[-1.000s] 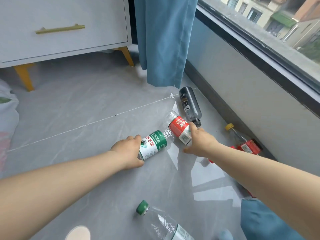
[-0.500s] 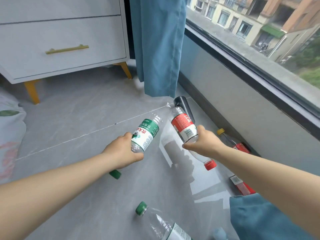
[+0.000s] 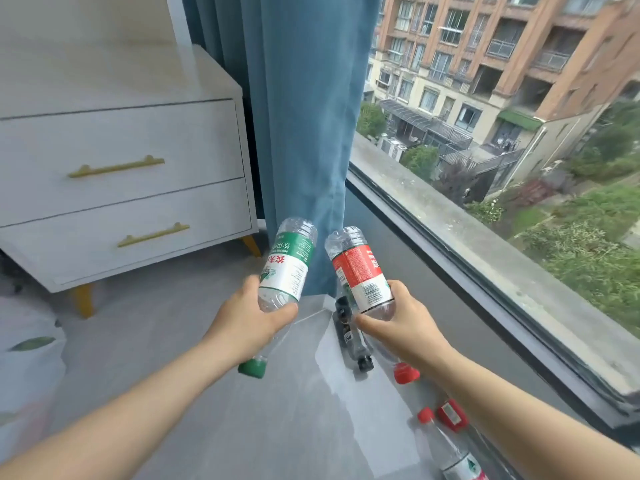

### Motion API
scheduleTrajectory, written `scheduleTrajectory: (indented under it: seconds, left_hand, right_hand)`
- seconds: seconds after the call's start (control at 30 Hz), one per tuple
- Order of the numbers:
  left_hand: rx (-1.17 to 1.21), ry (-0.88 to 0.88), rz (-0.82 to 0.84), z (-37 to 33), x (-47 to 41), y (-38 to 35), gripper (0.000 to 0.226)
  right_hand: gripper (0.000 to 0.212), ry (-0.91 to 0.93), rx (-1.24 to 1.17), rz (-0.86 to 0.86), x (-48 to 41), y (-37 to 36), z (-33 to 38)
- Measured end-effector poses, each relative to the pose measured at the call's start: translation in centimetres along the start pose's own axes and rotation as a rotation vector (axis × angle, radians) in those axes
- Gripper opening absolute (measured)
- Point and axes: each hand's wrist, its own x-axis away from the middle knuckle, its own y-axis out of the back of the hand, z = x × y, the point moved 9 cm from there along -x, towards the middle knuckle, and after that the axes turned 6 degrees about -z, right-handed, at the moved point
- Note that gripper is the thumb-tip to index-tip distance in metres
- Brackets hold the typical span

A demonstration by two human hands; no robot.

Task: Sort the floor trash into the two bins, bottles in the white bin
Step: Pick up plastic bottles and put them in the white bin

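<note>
1. A person's left hand [image 3: 249,327] is wrapped round a green-label bottle [image 3: 289,268] and the right hand [image 3: 405,327] round a red-label bottle [image 3: 360,275]. Both bottles are raised in front of the blue curtain [image 3: 304,133], caps pointing down, close together but not touching.
2. Neither bin is in view; carrying the pair to the white one looks like the step ahead.
3. Each grip sits low, near the neck, on thin, slick plastic. A hard squeeze could buckle a bottle, and a loose one could let it slide out cap-first.
4. A dark bottle [image 3: 349,337] lies just below the curtain's hem, and another bottle [image 3: 450,452] lies nearer the person. A blind turn could put a foot on either, and they would roll.
5. The floor [image 3: 194,403] is glossy grey tile, sunlit below the curtain. A white dresser [image 3: 121,168] stands left of the curtain, and a wide window [image 3: 519,133] to its right faces apartment blocks.
</note>
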Motion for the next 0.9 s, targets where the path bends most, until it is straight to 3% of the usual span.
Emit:
scheduleTrajectory:
  seconds: [0.13, 0.3, 0.5, 0.67, 0.9]
  left_hand:
    - [0.043, -0.023, -0.034, -8.0, 0.2, 5.9, 0.055]
    - [0.011, -0.083, -0.075, -20.5, 2.0, 16.9, 0.037]
    - [0.027, -0.269, -0.116, -36.8, 5.8, 30.2, 0.042]
    - [0.065, -0.32, -0.141, -49.0, 9.5, 41.1, 0.049]
    - [0.096, -0.446, -0.225, -64.8, 15.7, 55.9, 0.045]
  right_hand:
    - [0.044, 0.032, -0.031, -0.045, -0.8, 6.5, 7.1]
    - [0.044, 0.059, -0.072, -0.069, -0.1, 16.9, 18.8]
    - [0.044, 0.126, -0.077, -0.104, 2.6, 30.6, 33.0]
    - [0.052, 0.211, -0.081, -0.15, 5.2, 42.2, 44.8]
    - [0.044, 0.36, -0.161, -0.273, 10.2, 58.5, 61.3]
